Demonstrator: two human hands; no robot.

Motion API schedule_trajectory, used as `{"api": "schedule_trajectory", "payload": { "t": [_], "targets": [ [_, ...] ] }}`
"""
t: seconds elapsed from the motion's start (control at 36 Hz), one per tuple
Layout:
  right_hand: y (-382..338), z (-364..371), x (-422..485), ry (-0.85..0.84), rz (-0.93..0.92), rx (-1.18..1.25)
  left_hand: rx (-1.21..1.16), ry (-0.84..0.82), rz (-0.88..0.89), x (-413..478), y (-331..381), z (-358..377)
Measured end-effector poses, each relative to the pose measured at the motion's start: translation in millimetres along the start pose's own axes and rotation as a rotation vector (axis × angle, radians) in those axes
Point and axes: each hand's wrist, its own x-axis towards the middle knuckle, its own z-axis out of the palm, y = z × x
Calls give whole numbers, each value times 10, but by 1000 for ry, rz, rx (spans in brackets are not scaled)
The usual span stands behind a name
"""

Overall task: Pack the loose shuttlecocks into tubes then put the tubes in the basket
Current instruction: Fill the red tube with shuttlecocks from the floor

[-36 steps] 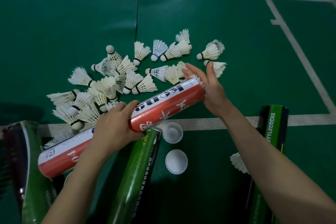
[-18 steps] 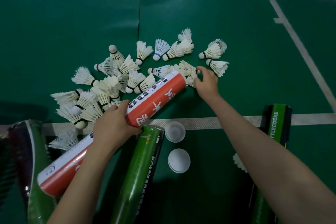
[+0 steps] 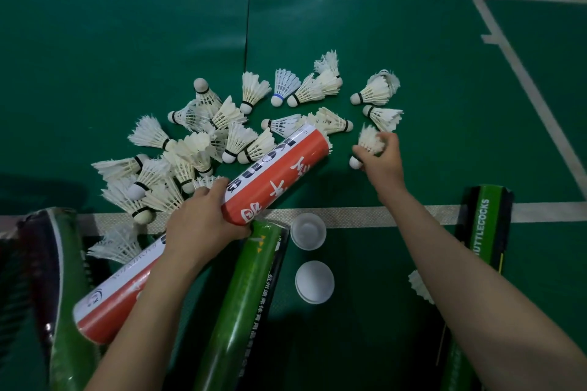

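On a green court floor (image 3: 127, 41), a green tube (image 3: 66, 295) lies at far left, beside a heap of loose feather shuttlecocks (image 3: 190, 152). The person's left hand (image 3: 203, 225) wraps its fingers round the middle of a red-and-white tube (image 3: 279, 168), held slanted with its open mouth up and to the right, over the heap's near edge. Below it lies a second green tube (image 3: 244, 295), with two white caps (image 3: 308, 230) just beside its upper end. The right hand (image 3: 381, 165), fingers curled, pinches one shuttlecock (image 3: 368, 141) by its feathers, cork pointing down and left, just beside the red-and-white tube's mouth but apart from it. A third green tube (image 3: 486, 225), lettered along its side, lies at far right.
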Motion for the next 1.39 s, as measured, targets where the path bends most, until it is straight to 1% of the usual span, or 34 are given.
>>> {"api": "schedule_trajectory", "payload": {
  "t": [0.06,0.08,0.17,0.19,0.25,0.39,0.47,0.53,0.61,0.72,0.81,0.86,0.94,1.03,1.11,1.19,1.25,1.31,1.39],
  "targets": [
    [-59,-105,-32,-35,32,306,11,-9,17,-6,14,4],
    [-99,-145,-32,-45,49,408,13,-16,27,-8,22,7],
    [-271,-221,-8,-34,87,529,18,-29,54,-11,62,8],
    [-319,-237,12,-45,90,535,19,-31,62,-12,77,5],
    [-400,-255,19,-126,88,518,15,-32,82,-12,102,-2],
    [-470,-203,-101,-400,-18,316,-16,-25,133,-20,122,-25],
    [-515,-149,-183,-531,-30,227,-4,-17,181,-29,126,-34],
    [-537,-125,-203,-552,-15,270,7,-13,207,-32,125,-30],
    [-546,-124,-190,-539,11,406,-22,-4,211,-37,123,-21],
    [-495,-166,-153,-449,-57,374,-39,5,223,-35,137,-21],
    [-492,-184,-163,-470,-62,392,18,22,250,-31,192,-16],
    [-472,-181,-158,-517,-53,417,22,36,252,-20,226,-14],
    [-436,-155,-136,-593,-9,298,45,47,242,28,217,-10],
    [-357,-115,-101,-622,20,217,70,66,238,65,225,-4],
    [-295,-55,-48,-563,21,214,74,109,235,100,291,-1],
    [-268,22,-6,-444,69,225,116,79,209,179,378,-6],
    [-269,60,48,-303,102,250,120,37,192,249,453,3],
    [-248,83,162,-119,110,263,110,11,178,307,514,27],
    [-198,69,423,116,67,107,108,-1,153,365,538,55]
  ]
}}
